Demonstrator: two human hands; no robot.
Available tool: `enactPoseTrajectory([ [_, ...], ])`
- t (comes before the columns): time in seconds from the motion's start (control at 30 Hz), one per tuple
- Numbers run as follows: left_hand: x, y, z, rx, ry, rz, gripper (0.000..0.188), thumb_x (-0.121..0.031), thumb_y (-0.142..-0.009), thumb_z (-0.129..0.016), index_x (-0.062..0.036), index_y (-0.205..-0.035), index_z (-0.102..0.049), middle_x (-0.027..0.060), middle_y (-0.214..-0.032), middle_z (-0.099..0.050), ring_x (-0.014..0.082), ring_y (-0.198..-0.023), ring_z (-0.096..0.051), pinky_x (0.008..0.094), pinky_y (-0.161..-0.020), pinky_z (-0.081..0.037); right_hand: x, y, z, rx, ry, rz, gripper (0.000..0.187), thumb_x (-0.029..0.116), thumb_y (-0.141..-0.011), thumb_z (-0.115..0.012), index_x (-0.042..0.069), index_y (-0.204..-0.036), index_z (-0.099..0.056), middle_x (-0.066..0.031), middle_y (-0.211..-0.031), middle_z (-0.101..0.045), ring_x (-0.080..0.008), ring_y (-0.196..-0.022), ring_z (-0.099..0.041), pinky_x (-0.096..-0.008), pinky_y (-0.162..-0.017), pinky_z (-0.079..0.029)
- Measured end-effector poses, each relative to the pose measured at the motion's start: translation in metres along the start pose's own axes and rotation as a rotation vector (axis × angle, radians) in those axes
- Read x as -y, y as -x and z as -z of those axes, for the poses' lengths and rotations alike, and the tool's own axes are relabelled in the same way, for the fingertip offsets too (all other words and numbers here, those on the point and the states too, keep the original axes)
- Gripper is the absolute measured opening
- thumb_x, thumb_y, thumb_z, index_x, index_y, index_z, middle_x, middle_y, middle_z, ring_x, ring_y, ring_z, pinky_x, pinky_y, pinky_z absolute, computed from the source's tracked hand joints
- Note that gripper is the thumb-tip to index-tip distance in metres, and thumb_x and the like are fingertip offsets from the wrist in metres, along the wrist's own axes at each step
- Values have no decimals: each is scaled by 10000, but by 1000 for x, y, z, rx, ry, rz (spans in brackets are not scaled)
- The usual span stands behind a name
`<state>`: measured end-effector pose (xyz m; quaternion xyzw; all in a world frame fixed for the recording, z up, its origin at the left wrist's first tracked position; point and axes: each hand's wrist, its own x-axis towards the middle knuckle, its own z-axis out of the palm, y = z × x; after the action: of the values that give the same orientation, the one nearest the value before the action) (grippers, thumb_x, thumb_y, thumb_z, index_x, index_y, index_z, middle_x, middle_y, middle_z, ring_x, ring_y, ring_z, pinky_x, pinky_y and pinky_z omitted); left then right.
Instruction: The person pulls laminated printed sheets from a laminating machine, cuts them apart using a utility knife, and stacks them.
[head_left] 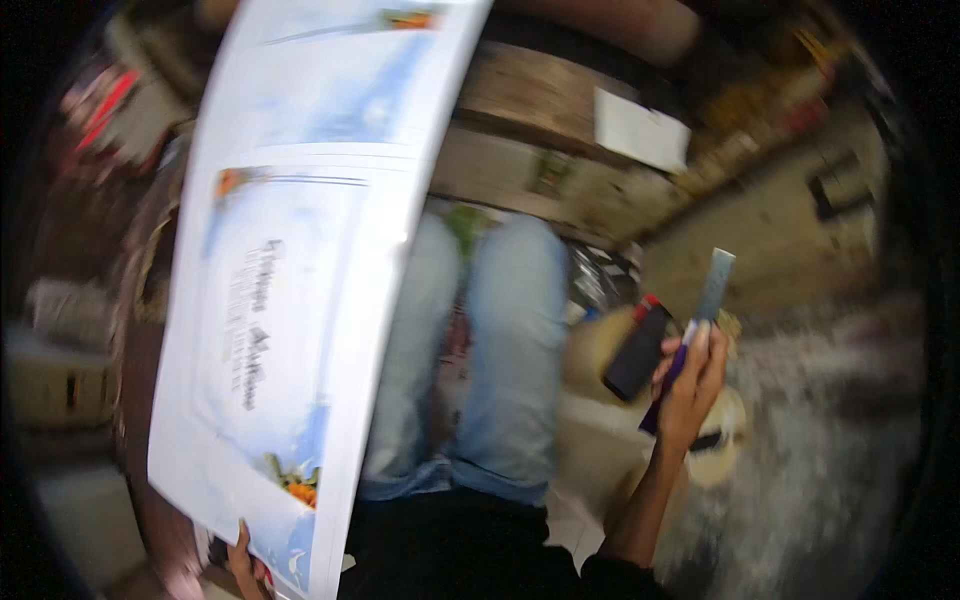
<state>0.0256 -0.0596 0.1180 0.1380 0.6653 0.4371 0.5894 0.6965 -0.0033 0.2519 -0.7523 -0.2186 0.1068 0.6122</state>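
Observation:
A large white printed sheet (285,330) with blue panels, orange flowers and dark lettering stands raised on the left, its surface tilted toward me. My left hand (245,567) is closed on its lower edge, with the thumb showing on the printed face. On the right, my right hand (690,385) is wrapped round the purple handle of what looks like a cutter knife, whose flat metal blade (714,290) points up and away. Beside those fingers is a dark block-shaped object (638,355) with a red end; whether they touch it I cannot tell.
My knees in pale jeans (512,340) are in the middle. Beyond them is a wooden bench (535,95) with a white paper piece (640,130) on it. A board with a black handle (840,188) stands at far right. Stained grey floor (810,470) lies below it.

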Motion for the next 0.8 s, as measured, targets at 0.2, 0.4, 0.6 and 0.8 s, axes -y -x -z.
enactPoseTrajectory([
  [0.2,17,19,-32,24,-98,-158,413,-176,-906,-664,18,-1245,-531,135,-1089,-648,244,-891,-664,378,-773,-562,22,22,-125,620,-152,-2,334,217,-1021,-463,-45,-1222,-520,-91,-762,-621,-71,-518,-538,-215,-423,-426],
  [0.4,19,40,-16,22,-155,-77,474,-170,-870,-689,11,-1273,-519,128,-1085,-650,247,-930,-661,381,-806,-552,9,-8,-179,756,-190,-56,335,216,-1017,-472,-59,-1206,-507,-113,-748,-615,-103,-476,-542,-239,-404,-440],
  [0.6,34,39,20,29,-165,-136,581,-196,-806,-747,8,-1294,-508,119,-1103,-638,241,-980,-640,384,-842,-527,15,-21,-173,734,-180,-107,307,199,-1020,-453,-44,-1207,-473,-114,-716,-599,-114,-454,-538,-251,-397,-432],
  [0.8,27,54,7,-111,-361,-221,589,-199,-804,-757,-7,-1301,-507,69,-1119,-607,189,-976,-587,340,-835,-496,14,-28,-162,984,-137,-97,261,110,-979,-531,-53,-1182,-525,-131,-770,-617,-152,-504,-575,-255,-429,-433],
])
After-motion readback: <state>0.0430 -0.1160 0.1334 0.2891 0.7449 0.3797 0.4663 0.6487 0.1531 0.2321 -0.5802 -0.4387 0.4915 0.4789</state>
